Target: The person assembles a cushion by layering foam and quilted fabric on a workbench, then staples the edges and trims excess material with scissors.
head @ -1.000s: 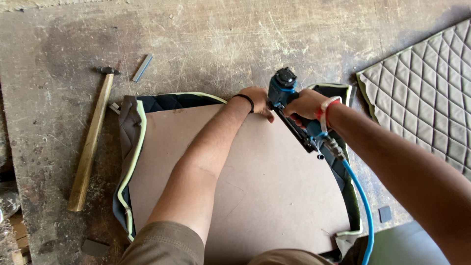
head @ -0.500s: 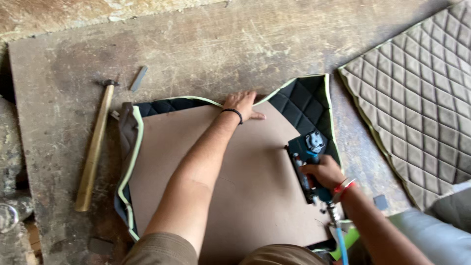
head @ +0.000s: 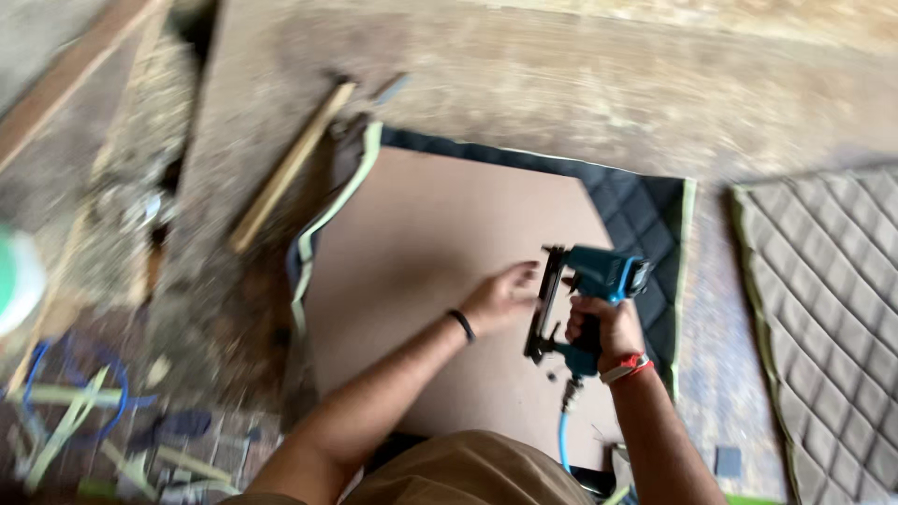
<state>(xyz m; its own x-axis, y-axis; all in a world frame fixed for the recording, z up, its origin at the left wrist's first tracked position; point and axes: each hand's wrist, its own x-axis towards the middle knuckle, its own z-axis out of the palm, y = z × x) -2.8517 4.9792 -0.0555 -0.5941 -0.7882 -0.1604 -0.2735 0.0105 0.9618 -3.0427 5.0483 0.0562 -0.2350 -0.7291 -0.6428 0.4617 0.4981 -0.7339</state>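
A brown board (head: 440, 271) lies on a black quilted cover (head: 645, 220) with pale green piping. My right hand (head: 603, 332) grips the handle of a blue pneumatic staple gun (head: 589, 290), held above the board's right part, with a blue air hose (head: 564, 440) trailing toward me. My left hand (head: 500, 297) reaches to the gun's magazine, its fingers touching or nearly touching it; it holds nothing that I can make out. A black band sits on the left wrist and a red one on the right.
A wooden-handled hammer (head: 285, 168) lies left of the board on the worn work surface (head: 561, 84). A grey quilted panel (head: 828, 309) lies at the right. Scraps, green strips and a blue hose loop (head: 89, 393) litter the floor at left.
My left hand has drawn back from the board's far edge to the staple gun. The right hand has lifted the gun off the cover's edge and pulled it toward me. The view has swung left.
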